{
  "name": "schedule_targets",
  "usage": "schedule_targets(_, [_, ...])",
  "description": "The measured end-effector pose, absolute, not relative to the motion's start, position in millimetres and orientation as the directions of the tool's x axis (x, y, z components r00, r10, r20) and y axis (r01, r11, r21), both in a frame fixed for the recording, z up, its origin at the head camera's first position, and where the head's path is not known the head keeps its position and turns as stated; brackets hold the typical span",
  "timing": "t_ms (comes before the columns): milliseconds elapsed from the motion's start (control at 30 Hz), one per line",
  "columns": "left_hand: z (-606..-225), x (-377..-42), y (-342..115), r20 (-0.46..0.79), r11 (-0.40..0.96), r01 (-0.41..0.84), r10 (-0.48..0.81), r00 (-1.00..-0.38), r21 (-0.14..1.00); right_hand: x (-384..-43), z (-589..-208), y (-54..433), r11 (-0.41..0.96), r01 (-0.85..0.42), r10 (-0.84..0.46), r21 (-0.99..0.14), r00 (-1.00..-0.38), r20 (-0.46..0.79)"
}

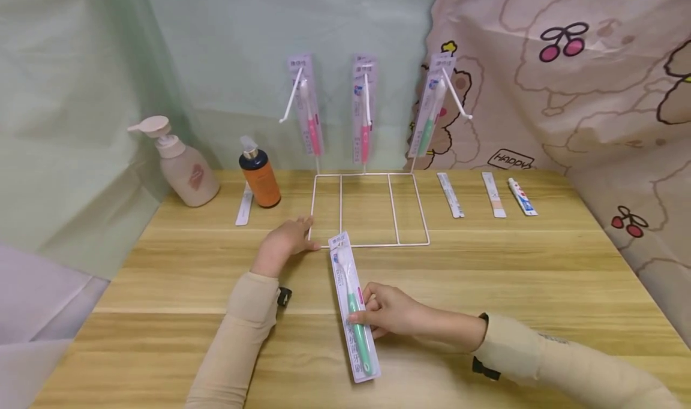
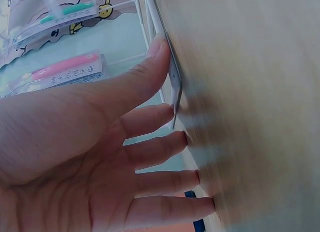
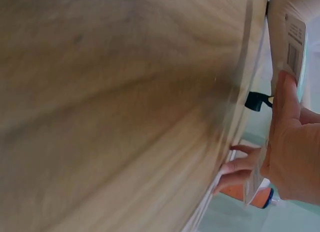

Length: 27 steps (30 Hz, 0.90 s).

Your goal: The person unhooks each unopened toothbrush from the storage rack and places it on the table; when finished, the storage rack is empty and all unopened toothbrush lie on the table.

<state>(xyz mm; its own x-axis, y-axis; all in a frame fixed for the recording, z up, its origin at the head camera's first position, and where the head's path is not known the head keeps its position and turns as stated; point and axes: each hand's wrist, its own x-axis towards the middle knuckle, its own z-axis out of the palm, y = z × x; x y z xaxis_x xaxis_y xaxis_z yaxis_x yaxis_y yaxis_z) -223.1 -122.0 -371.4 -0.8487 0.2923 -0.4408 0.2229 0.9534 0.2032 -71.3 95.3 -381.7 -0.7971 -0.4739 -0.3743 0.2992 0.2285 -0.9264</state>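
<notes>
My right hand (image 1: 393,310) pinches a packaged toothbrush (image 1: 353,310) with a green handle, thumb on the front of the pack and fingers behind. The pack is tilted, its top end overlapping the front wire of a white wire display rack (image 1: 369,245) in the head view. At the rack's front left corner is my left hand (image 1: 288,239). Its thumb lies along the wire and its other fingers (image 2: 165,180) stretch out, spread, with tips at the tabletop. Packaged toothbrushes hang on the rack's hooks: pink ones on the left (image 1: 313,130) and middle (image 1: 364,139), green on the right (image 1: 426,133).
Left of the rack stand an orange bottle (image 1: 263,184) and a pale pump bottle (image 1: 189,172), with a slim white packet (image 1: 245,210) beside the orange one. To the right lie two slim packets (image 1: 451,196) (image 1: 493,196) and a small toothpaste tube (image 1: 522,198). Cloth hangs behind.
</notes>
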Motion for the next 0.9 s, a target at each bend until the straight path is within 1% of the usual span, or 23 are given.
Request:
schedule_targets(167, [-372, -222, -123, -0.442, 0.956, 0.223, 0.287, -0.85, 0.192, -69, -390, 86, 0.196, 0.358, -0.5, -0.913, -0.764, -0.407])
schedule_targets(400, [-373, -223, -123, -0.439, 0.955, 0.22, 0.287, -0.851, 0.198, -67, -400, 78, 0.195, 0.383, -0.513, -0.903, -0.744, -0.427])
schedule_targets(600, [-372, -224, -121, -0.448, 0.958, 0.2, 0.273, -0.851, 0.204, -67, -401, 71, 0.227, 0.378, -0.507, -0.897, -0.741, -0.44])
schedule_targets(800, [-372, -224, -121, -0.443, 0.956, 0.189, 0.273, -0.854, 0.225, -70, -402, 62, 0.289, 0.375, -0.467, -0.881, -0.748, -0.472])
schedule_targets(900, [-372, -224, -122, -0.447, 0.958, 0.177, 0.264, -0.855, 0.227, -71, -404, 57, 0.326, 0.374, -0.467, -0.868, -0.735, -0.491])
